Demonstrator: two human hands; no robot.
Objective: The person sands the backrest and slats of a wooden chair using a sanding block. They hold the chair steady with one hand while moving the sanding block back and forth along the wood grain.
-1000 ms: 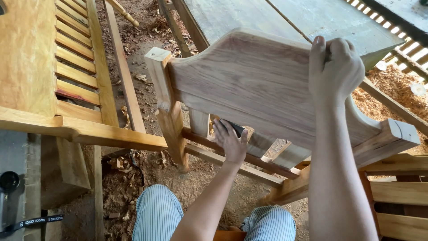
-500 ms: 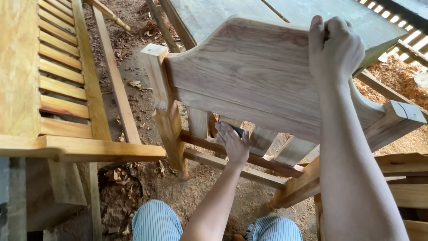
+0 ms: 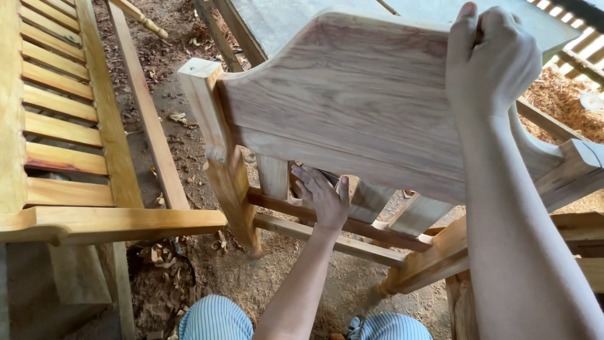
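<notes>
Bare wood fills most of the frame, and the right hand (image 3: pixel 494 60) stays clamped over the top edge of the chair's wide back panel (image 3: pixel 352 101) at the upper right, fingers curled over the rim and gripping it, just as it did a second ago. The left hand (image 3: pixel 322 196) reaches in below the panel at the centre, fingers pressed around something small and dark against an upright slat (image 3: pixel 274 176); whether that is a scrap of abrasive I cannot tell, as the fingers and the panel hide most of it. Compared with a second ago this hand sits in nearly the same spot under the panel, its fingers shifted only a little, so the work appears to remain a close rubbing on that one slat while the other hand steadies the chair. What has changed more is the view, which has drawn closer and swung rightwards. Outward from the hands, the chair's left post (image 3: pixel 204 107) rises toward the upper left and its lower rails (image 3: pixel 327 236) run beneath the wrist. A yellowish slatted bench (image 3: pixel 63 126) takes up the left side, and the dirt floor (image 3: pixel 251 277), strewn with shavings and sawdust, lies beneath. Striped trouser knees (image 3: pixel 214 318) show at the bottom edge.
</notes>
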